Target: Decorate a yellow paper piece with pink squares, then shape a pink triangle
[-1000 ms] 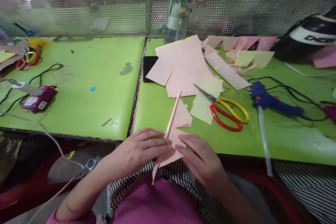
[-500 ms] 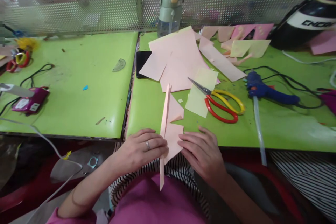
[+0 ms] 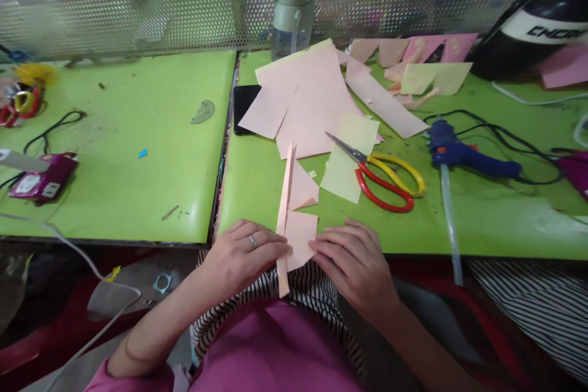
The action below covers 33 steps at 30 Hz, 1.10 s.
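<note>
A pale pink paper piece (image 3: 302,239) lies at the table's front edge, its lower end reaching past the edge over my lap. A narrow folded strip (image 3: 283,208) runs along its left side, and a cut separates an upper flap (image 3: 301,187) from the squarish lower one. My left hand (image 3: 254,251) is closed on the strip's lower part, fingertips over the fold. At the lower flap's right edge, my right hand (image 3: 351,260) pinches the paper between thumb and fingers. Scissors (image 3: 376,168) with red and yellow handles lie beyond my right hand, partly on a pale yellow paper (image 3: 344,177).
Pink sheets (image 3: 312,98) cover part of a black phone (image 3: 245,107). A water bottle (image 3: 294,18) stands behind them. To the right lies a blue glue gun (image 3: 473,156) with a long glue stick. A seam divides the green tables; a purple box (image 3: 43,177) sits left.
The strip's lower end now sticks out less below my left hand. The lower flap's bottom corner sits higher. My hands keep nearly the same hold, and the view has shifted slightly.
</note>
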Motion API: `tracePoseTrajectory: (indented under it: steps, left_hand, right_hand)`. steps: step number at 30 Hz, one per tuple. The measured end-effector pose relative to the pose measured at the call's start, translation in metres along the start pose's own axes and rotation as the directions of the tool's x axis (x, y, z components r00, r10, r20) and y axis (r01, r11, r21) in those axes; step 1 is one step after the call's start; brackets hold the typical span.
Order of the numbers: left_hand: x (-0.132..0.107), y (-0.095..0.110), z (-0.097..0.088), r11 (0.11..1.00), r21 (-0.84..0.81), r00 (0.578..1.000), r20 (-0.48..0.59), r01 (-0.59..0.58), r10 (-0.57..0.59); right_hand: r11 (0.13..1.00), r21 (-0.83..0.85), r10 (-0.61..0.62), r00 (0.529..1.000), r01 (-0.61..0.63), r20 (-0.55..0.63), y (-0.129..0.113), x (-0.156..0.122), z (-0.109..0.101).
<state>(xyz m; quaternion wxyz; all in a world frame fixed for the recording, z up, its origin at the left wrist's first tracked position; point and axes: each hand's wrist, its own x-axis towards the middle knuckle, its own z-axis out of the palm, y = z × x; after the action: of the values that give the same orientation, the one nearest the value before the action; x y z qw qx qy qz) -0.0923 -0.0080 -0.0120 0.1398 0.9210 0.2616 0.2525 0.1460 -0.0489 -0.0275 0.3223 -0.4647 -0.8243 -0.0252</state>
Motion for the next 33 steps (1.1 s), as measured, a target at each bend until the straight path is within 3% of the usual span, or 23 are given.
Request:
tracePoseTrajectory:
  steps: [7,10,16,19,22,26,30,33]
  left_hand:
    - [0.004,-0.001,0.000,0.999,-0.025,0.998,-0.045,0.031,-0.032]
    - [0.004,-0.001,0.000,0.990,-0.078,0.992,-0.042,0.114,-0.117]
    - [0.013,-0.001,0.002,0.934,-0.070,0.936,-0.016,0.349,-0.351]
    - [0.018,0.000,0.003,0.902,-0.192,0.915,-0.037,0.387,-0.401]
    - [0.021,0.001,0.004,0.875,-0.300,0.891,-0.133,0.381,-0.434]
    - [0.027,-0.001,-0.003,0.926,-0.189,0.843,-0.386,0.326,-0.376]
    - [0.035,-0.009,-0.015,0.953,0.068,0.895,-0.367,0.296,-0.252]
    - [0.041,-0.022,-0.015,0.941,0.188,0.887,-0.425,0.281,-0.180]
  right_hand:
    - [0.998,0.058,0.025,1.000,-0.025,-0.006,-0.001,0.008,0.000]
    - [0.995,0.082,0.049,0.999,-0.050,0.012,-0.002,0.012,-0.001]
    - [0.983,0.100,0.140,0.984,-0.151,0.113,-0.002,0.018,0.000]
    - [0.977,0.144,0.142,0.981,-0.160,0.130,-0.001,0.020,0.000]
    - [0.967,0.199,0.146,0.985,-0.162,0.089,-0.002,0.028,-0.001]
    - [0.918,0.321,0.213,0.972,-0.232,0.096,-0.004,0.056,-0.004]
    - [0.841,0.419,0.298,0.939,-0.344,0.173,-0.001,0.089,-0.006]
    - [0.745,0.512,0.333,0.904,-0.427,0.270,0.001,0.109,-0.004]
